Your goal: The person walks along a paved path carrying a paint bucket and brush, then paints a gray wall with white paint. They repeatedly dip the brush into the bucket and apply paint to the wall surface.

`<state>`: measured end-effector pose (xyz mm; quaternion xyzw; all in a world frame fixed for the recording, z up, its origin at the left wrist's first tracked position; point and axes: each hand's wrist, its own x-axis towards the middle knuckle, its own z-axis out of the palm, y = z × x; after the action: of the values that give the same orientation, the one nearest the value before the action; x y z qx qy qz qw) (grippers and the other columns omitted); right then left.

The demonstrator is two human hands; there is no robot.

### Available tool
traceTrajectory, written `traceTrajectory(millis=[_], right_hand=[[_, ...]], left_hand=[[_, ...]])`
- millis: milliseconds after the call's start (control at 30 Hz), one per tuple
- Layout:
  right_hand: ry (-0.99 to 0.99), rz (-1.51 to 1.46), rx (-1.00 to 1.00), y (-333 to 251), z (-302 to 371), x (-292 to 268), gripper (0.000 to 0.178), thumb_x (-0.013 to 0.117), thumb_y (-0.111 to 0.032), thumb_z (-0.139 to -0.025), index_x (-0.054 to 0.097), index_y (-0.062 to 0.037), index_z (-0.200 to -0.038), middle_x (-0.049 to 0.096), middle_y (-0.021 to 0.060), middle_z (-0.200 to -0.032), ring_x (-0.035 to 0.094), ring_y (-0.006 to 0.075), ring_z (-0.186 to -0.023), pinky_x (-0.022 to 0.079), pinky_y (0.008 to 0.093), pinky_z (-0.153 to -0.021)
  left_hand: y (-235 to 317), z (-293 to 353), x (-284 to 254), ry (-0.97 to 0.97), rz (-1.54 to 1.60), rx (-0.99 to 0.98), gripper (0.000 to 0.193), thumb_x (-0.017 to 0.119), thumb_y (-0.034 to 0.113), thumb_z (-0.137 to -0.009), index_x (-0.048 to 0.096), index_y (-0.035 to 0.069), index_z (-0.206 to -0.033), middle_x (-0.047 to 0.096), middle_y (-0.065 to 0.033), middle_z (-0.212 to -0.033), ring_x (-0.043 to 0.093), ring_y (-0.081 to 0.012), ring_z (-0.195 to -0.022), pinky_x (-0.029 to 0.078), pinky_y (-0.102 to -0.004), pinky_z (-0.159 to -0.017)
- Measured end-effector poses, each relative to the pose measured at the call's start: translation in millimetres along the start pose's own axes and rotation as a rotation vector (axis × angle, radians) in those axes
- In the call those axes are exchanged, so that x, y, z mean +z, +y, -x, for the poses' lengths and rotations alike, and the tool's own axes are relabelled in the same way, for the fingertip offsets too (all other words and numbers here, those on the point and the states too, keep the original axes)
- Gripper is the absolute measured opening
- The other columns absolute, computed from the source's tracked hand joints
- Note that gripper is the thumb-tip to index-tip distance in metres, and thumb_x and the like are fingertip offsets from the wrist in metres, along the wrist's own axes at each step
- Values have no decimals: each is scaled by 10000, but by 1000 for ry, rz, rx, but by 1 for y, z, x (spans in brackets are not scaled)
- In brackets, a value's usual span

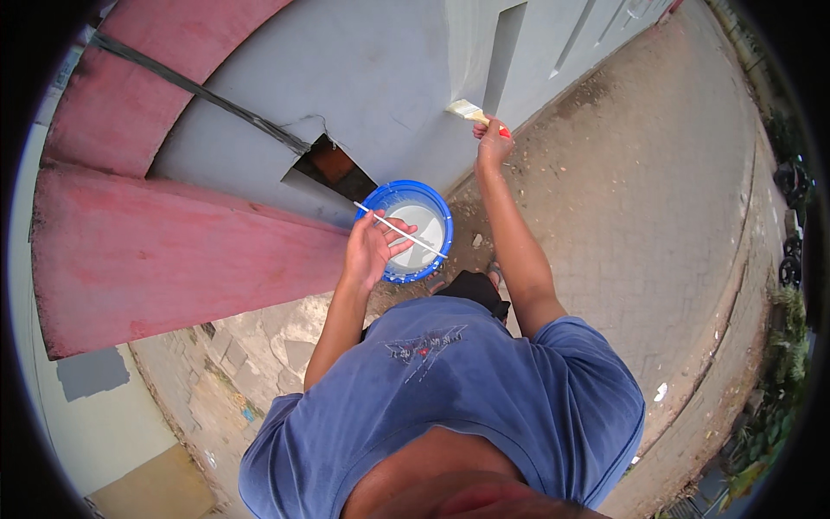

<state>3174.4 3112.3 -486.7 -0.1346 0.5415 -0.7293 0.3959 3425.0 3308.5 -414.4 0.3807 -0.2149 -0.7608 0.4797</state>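
Observation:
My right hand [494,145] is closed round the handle of a paintbrush [468,110]. The brush's pale, paint-coated bristles point left, at the grey wall [389,95]. Below and to the left is a blue bucket [448,216] with whitish paint [425,227] inside and paint spots on its rim. A thin white rod [418,241] runs straight across the bucket's mouth; whether it is the bucket's handle I cannot tell. My left hand [370,249] is at the bucket's near left side, palm up, its partly curled fingers holding the rod.
A pink wall section [190,255] juts out at the left, beside a dark rectangular opening [333,169] in the wall. Dark cables [199,91] cross the wall above it. Paved ground [622,208] stretches right; plants [782,372] line the far right edge. Broken paving [259,346] lies left.

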Motion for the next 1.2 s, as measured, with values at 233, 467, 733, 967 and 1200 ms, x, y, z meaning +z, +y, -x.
traceTrajectory(millis=[233, 467, 733, 967, 1200], right_hand=[[-317, -419, -393, -171, 24, 85, 273, 522, -145, -1004, 644, 96, -1039, 677, 139, -781, 640, 190, -690, 547, 323, -699], [-302, -480, -202, -99, 5, 63, 295, 523, -158, -996, 609, 89, -1133, 664, 140, -779, 638, 187, -681, 560, 327, -698], [33, -29, 63, 31, -35, -24, 254, 526, -149, -973, 673, 48, -1034, 680, 121, -769, 643, 173, -633, 552, 297, -654], [-355, -436, -458, -150, -29, 48, 274, 531, -137, -984, 666, 95, -1039, 684, 125, -773, 660, 187, -691, 553, 314, -726], [-360, -458, -237, -93, -46, 33, 350, 528, -194, -1015, 591, 107, -1182, 699, 199, -929, 706, 256, -837, 586, 371, -810]], left_hand=[[0, 1, 6, -29, -13, 1, 360, 439, 453, -1038, 434, 121, -1177, 640, -180, -1008, 640, -385, -1137, 530, -452, -915], [-1, 0, 8, -13, -18, -21, 358, 428, 450, -1041, 428, 119, -1179, 639, -181, -1000, 641, -386, -1136, 544, -447, -903], [-5, 1, 13, 0, -39, -55, 353, 432, 451, -1037, 438, 124, -1168, 640, -178, -1004, 637, -395, -1142, 538, -452, -918], [-11, 3, 26, -15, -40, -62, 361, 446, 451, -1031, 432, 122, -1178, 638, -183, -1007, 632, -395, -1148, 542, -448, -915], [-16, 0, 27, 26, -61, -86, 351, 439, 443, -1033, 437, 122, -1175, 637, -189, -1010, 634, -395, -1139, 547, -450, -905]])
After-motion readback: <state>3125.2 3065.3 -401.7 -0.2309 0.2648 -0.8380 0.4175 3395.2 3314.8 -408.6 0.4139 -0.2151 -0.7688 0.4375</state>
